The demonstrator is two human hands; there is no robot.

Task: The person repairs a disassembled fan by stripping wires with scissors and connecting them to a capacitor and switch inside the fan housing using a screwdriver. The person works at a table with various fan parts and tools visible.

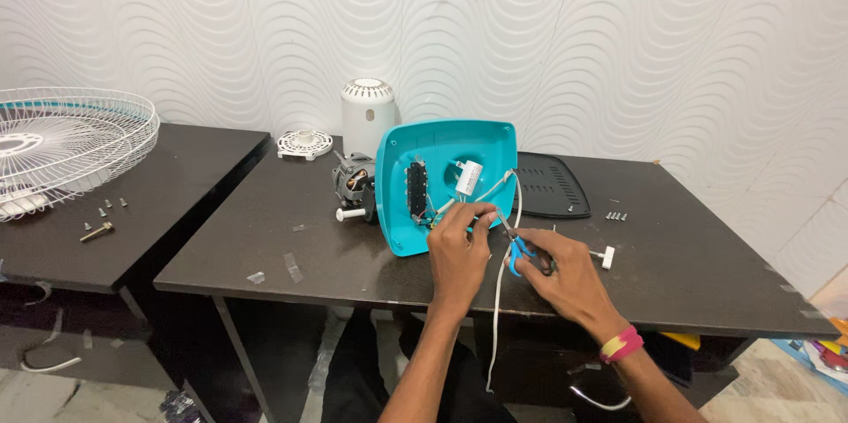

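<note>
White wave-textured wall behind; dark brown table (671,246) in centre, second dark table (177,176) just left of it.

Teal plastic fan base housing (446,180) tipped up on its edge mid-table, open inside facing the camera; white cylindrical capacitor (468,177) and black switch block (417,187) inside it; wires (442,209) spilling out at the lower edge.

Left hand (458,251) at the housing's lower rim, fingers curled and pinched on the wires; exact grip partly hidden.

Right hand (565,275) just right of it, closed round blue-handled pliers (519,251), tip pointing toward the wires near the left fingers; pink and yellow bands at the wrist.

White cord (500,299) running from the housing down between the hands and over the table edge.

Fan motor (353,186) with shaft, touching the housing's left side; white cylindrical cover (367,116) and white round vented disc (305,143) behind it.

Black vented panel (549,185) flat, right of housing; small screws (617,215) near it; small white piece (606,256) beside right hand.

White wire fan guard (66,145) and loose bolts (99,224) on the left table.
</note>
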